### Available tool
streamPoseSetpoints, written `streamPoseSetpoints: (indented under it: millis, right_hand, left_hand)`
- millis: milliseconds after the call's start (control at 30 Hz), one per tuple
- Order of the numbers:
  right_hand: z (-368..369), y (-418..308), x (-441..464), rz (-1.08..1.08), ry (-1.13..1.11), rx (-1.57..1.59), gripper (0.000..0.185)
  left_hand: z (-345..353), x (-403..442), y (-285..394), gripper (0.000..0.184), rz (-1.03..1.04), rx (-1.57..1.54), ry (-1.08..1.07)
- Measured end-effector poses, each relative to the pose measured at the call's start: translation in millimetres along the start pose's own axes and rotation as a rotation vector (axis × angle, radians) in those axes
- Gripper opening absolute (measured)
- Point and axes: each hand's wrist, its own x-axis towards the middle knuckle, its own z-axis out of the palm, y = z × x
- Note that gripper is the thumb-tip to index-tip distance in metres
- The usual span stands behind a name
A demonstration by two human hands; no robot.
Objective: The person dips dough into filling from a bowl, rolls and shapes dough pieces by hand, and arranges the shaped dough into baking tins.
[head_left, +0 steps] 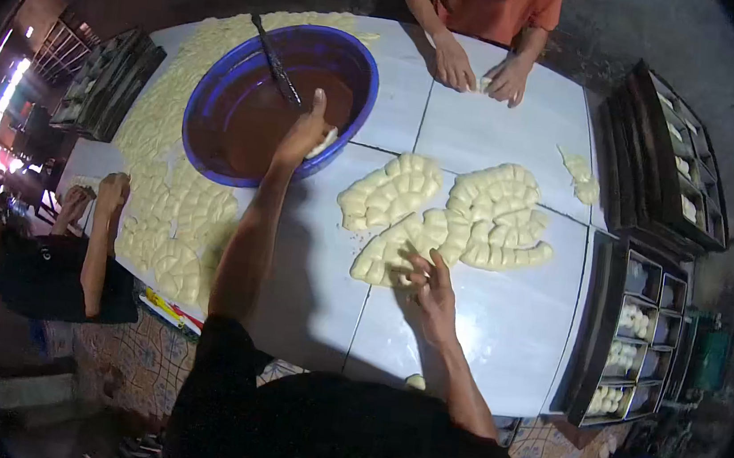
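Observation:
My left hand reaches over the right rim of a blue basin, its thumb pointing up. Its fingers are curled around a pale piece of dough, which they partly hide. Brown filling lies in the basin, with a dark long-handled spatula leaning in it. My right hand is open, fingers apart, just at the near edge of the clustered dough pieces. I cannot tell whether its fingertips touch them. Another cluster of dough sits to the left.
Across the white tiled table, a co-worker's hands handle a small dough piece. Another person's hands work at the left, beside many dough pieces. Stacked dark trays and a tray with dough balls stand at the right.

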Motion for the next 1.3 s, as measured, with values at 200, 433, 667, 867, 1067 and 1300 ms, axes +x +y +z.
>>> streamPoseSetpoints:
  millis: [200, 433, 667, 867, 1067, 1300]
  right_hand:
    - [16.5, -12.7, 9.8, 0.236, 0.064, 0.448, 0.058]
    - [14.7, -10.3, -31.3, 0.193, 0.365, 0.032, 0.024]
    - [-11.5, -37.8, -92.4, -0.342, 0.023, -0.781, 0.023]
    - [-19.4, -44.2, -119.0, -0.312, 0.115, -0.513, 0.02]
    - [-16.8, -27.7, -140.1, -0.208, 0.24, -0.647, 0.025]
    - [-32.6, -41.4, -146.9, 0.622, -0.22, -0.147, 0.049]
  left_hand:
    - [46.0, -145.5, 16.3, 0.074, -0.033, -0.919, -0.145]
    - [127.7, -287.0, -8.5, 0.042, -0.126, -1.108, -0.171]
    - [156.9, -338.1, -32.5, 0.039, 0.28, -0.669, -0.373]
    - [172.2, -361.1, -43.1, 0.024, 0.292, -0.893, -0.403]
    - [180.6, -369.6, -56.1, 0.023, 0.137, -0.703, -0.415]
    - [175.0, -383.5, -70.5, 0.054, 0.368, -1.078, -0.606]
